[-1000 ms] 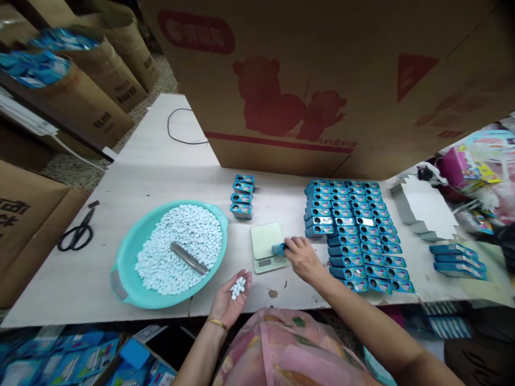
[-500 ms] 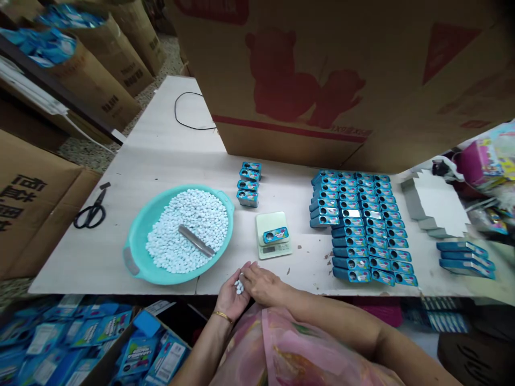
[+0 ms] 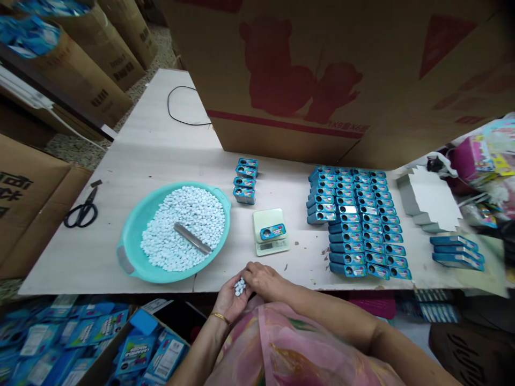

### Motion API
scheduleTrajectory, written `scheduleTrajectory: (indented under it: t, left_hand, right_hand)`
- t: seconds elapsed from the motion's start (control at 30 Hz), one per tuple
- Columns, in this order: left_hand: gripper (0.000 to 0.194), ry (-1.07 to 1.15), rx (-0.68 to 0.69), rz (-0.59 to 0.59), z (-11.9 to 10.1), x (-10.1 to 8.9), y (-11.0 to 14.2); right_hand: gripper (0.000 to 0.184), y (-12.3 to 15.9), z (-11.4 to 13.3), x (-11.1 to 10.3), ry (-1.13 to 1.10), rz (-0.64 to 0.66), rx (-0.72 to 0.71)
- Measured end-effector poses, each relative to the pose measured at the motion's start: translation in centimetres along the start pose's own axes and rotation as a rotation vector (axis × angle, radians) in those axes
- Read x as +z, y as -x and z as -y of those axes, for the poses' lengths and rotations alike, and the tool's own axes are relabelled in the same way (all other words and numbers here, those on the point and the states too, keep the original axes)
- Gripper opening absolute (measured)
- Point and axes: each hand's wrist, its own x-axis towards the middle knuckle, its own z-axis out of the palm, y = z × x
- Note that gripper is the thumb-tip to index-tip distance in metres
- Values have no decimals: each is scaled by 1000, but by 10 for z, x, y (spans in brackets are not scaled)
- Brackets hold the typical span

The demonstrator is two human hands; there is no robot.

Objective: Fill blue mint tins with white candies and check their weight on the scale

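Note:
My left hand (image 3: 230, 303) is cupped palm up at the table's front edge, holding a small heap of white candies (image 3: 240, 287). My right hand (image 3: 263, 280) lies against its fingers, with its own fingertips pressed together at the heap; what they pinch is hidden. Just beyond both hands, a kitchen scale (image 3: 269, 217) carries one blue tin (image 3: 272, 231) with a dark round opening on top. On the left, a turquoise basin (image 3: 131, 241) is full of the same candies, and a metal scoop (image 3: 192, 238) rests on them.
Several blue tins (image 3: 244, 182) form a short column behind the scale. Many more tins (image 3: 362, 225) stand in rows to the right. A large cardboard carton (image 3: 281, 128) closes off the back. Scissors (image 3: 82, 210) lie left; boxes of blue packs (image 3: 132, 348) sit below the table.
My right hand has set the blue tin on the scale, let go and come back to my left hand. The tin lies there while my fingers stay at the candies.

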Motion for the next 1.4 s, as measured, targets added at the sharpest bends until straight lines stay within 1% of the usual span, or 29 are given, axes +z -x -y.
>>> scheduleTrajectory:
  t: [0.07, 0.17, 0.27, 0.37, 0.43, 0.47, 0.53, 0.57, 0.67, 0.7, 0.73, 0.77, 0.83, 0.87, 0.9, 0.97, 1.03, 1.1, 1.17, 1.23, 1.3, 1.4]
  left_hand:
    - [15, -5, 7, 2, 0, 0, -1]
    - [16, 5, 48, 52, -2, 4, -1]
    - [18, -9, 67, 119, -8, 11, 0]
    - [18, -10, 63, 135, -13, 13, -1]
    - [19, 14, 58, 135, -15, 12, -4]
    - [19, 27, 53, 134, -15, 12, -5]
    - [19, 48, 43, 142, -14, 13, -9]
    - [19, 57, 42, 152, -13, 15, -10]
    - [17, 85, 48, 183, -11, 23, -13]
    - [17, 90, 41, 180, -11, 26, -14]
    - [18, 87, 26, 169, -12, 28, -14]
    - [19, 80, 5, 153, -14, 29, -15]
    - [20, 61, -32, 130, -18, 29, -15]
    - [21, 57, -41, 125, -20, 27, -16]
    - [21, 59, -40, 121, -22, 25, -16]
    - [21, 69, -18, 107, -26, 21, -18]
    - [19, 80, 14, 79, -28, 18, -21]
    - [18, 103, 53, 65, -31, 19, -26]
    - [17, 142, 98, 68, -34, 23, -30]
    - [17, 165, 135, 80, -38, 29, -33]
    - [16, 151, 153, 101, -41, 37, -35]
    - [17, 114, 158, 136, -43, 46, -37]
  right_hand:
    - [18, 1, -2, -2, -26, -19, -5]
    - [15, 1, -12, -13, -145, -138, 21]
    - [18, 4, -35, -35, -268, -336, 98]
    - [22, 9, -64, -57, -338, -516, 192]
    - [21, 10, -77, -65, -365, -568, 242]
    - [20, 10, -80, -67, -377, -578, 260]
    - [19, 7, -74, -67, -403, -570, 257]
    - [19, 5, -67, -66, -419, -548, 225]
    - [23, 4, -42, -60, -456, -395, 34]
    - [25, 5, -37, -57, -461, -371, -3]
    - [27, 8, -37, -54, -464, -393, 7]
    - [31, 12, -41, -49, -471, -460, 66]
    - [39, 19, -61, -38, -500, -634, 259]
    - [44, 20, -75, -31, -527, -686, 346]
    - [49, 20, -90, -24, -560, -684, 390]
    - [53, 14, -113, -12, -633, -595, 392]
    - [45, 4, -122, -7, -675, -495, 347]
    - [33, -6, -113, -14, -623, -456, 289]
    - [29, -11, -94, -30, -470, -435, 195]
    - [33, -9, -72, -49, -258, -384, 95]
    - [37, -6, -58, -65, -65, -308, 38]
    - [38, -3, -53, -73, 92, -246, 64]
